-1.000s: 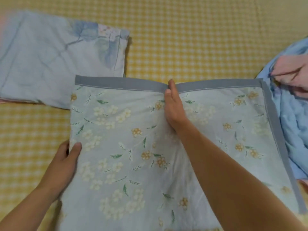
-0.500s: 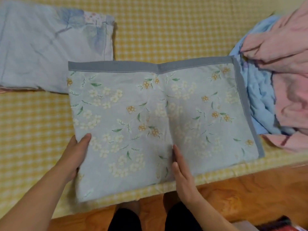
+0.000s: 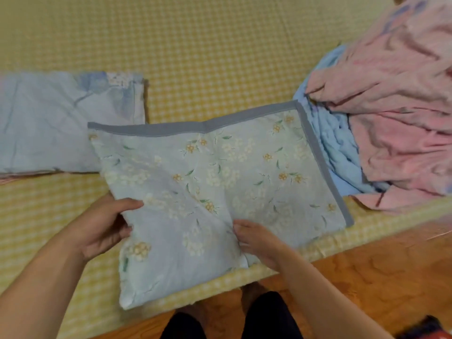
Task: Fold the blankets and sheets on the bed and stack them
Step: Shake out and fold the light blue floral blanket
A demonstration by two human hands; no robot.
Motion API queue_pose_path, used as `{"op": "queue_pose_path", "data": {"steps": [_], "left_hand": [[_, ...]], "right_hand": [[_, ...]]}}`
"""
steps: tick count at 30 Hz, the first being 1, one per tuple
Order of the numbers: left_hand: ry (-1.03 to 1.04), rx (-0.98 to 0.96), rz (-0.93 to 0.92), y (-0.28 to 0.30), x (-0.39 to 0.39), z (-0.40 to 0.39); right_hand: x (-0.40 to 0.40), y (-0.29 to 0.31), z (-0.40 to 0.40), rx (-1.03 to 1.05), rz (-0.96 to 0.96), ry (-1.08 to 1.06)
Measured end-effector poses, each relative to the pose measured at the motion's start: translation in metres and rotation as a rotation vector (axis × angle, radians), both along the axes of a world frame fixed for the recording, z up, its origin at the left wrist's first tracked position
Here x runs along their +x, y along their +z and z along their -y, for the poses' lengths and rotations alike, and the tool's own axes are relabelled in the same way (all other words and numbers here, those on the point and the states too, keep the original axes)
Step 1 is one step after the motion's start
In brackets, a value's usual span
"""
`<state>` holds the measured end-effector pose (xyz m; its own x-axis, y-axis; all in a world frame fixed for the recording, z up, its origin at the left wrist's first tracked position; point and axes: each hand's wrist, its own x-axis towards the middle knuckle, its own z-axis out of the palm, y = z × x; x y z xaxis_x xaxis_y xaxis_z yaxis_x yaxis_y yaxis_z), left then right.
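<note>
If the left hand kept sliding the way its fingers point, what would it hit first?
The left hand points rightward along the near edge of the floral sheet it grips, so it would likely meet the right hand first, though depth is hard to judge.

A home bedroom: a bed in a yellow checked cotton sheet, heaped pink bedding, orange wooden floor.

Motion blur is softening the folded pale blue sheet, which the left edge is cutting off, the right edge is cropping the pink bedding heap, and the floral sheet is hiding the left hand's fingers beneath it.
</note>
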<state>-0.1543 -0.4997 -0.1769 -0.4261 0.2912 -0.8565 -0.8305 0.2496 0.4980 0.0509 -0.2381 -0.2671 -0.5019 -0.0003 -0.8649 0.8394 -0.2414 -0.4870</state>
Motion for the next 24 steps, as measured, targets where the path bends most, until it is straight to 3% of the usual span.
{"op": "queue_pose_path", "data": {"steps": [2, 6, 9, 13, 15, 19, 21, 24], "left_hand": [[-0.089, 0.045, -0.170, 0.019, 0.007, -0.059], [-0.195, 0.119, -0.392, 0.025, 0.044, -0.205], [-0.395, -0.061, -0.438, -0.009, 0.087, -0.321], [-0.555, -0.070, -0.273, -0.067, 0.124, -0.414], [-0.560, -0.084, -0.358, -0.073, 0.127, -0.413], [-0.264, -0.420, -0.746, -0.087, 0.133, -0.332], [-0.203, -0.606, -0.709, -0.097, 0.138, -0.283], [-0.107, -0.647, -0.396, -0.098, 0.141, -0.245]], "right_hand": [[-0.021, 0.027, -0.039, -0.054, 0.008, -0.059], [-0.062, 0.072, -0.130, -0.120, -0.174, -0.205], [-0.078, 0.079, -0.200, -0.086, -0.249, -0.195], [-0.075, 0.001, -0.263, 0.282, -0.062, -0.004], [-0.072, -0.029, -0.279, 0.312, 0.012, 0.058], [-0.083, -0.045, -0.274, 0.502, -0.076, 0.021], [-0.092, -0.039, -0.263, 0.615, -0.152, 0.045], [-0.094, -0.032, -0.261, 0.809, -0.242, 0.055]]}}
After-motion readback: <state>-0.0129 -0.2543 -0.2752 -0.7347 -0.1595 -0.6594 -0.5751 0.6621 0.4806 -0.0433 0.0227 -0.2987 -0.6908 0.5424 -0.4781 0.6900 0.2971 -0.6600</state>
